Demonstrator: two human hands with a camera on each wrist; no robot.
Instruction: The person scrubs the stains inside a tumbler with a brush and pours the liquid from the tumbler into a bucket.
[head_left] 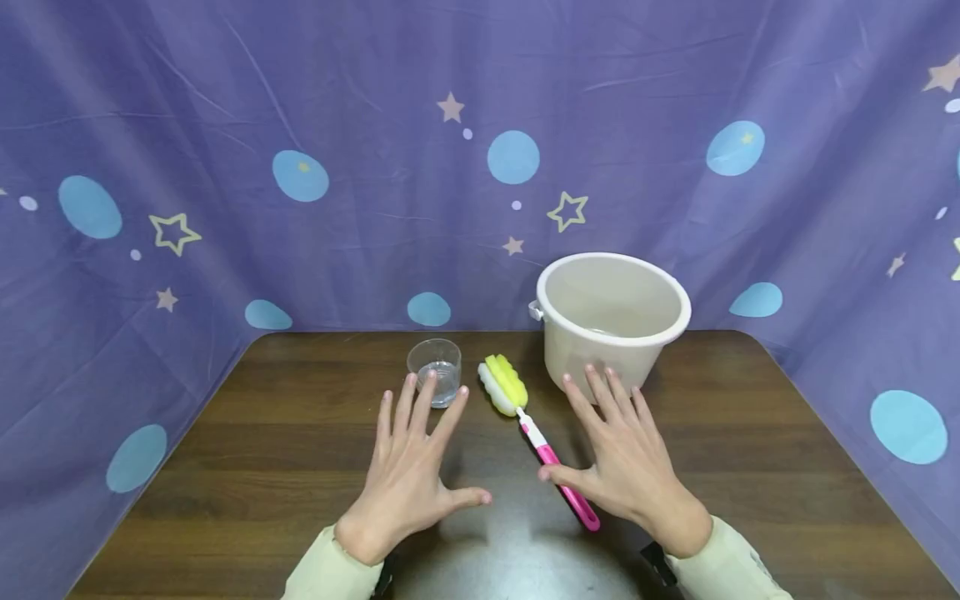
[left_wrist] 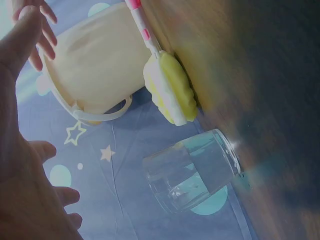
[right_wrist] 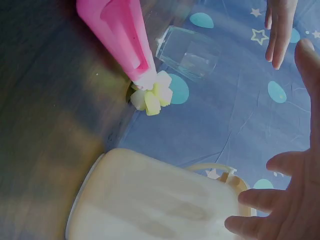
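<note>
My left hand (head_left: 408,471) hovers with fingers spread, just on the near side of a clear drinking glass (head_left: 442,385) that holds some water. My right hand (head_left: 626,458) is spread too, in front of a cream plastic bucket (head_left: 600,358) and over part of a brush handle. Between the hands lies a sponge bottle brush (head_left: 534,433); its yellow and white sponge head (left_wrist: 172,90) points toward the back, its pink handle (right_wrist: 122,35) toward me. Neither hand holds anything. The glass stands upright in both wrist views.
The dark wooden table (head_left: 262,467) has rounded back corners. Behind it and at both sides hangs a purple curtain (head_left: 375,167) with stars and blue spots. The bucket's carrying handle (left_wrist: 117,112) hangs down at its side.
</note>
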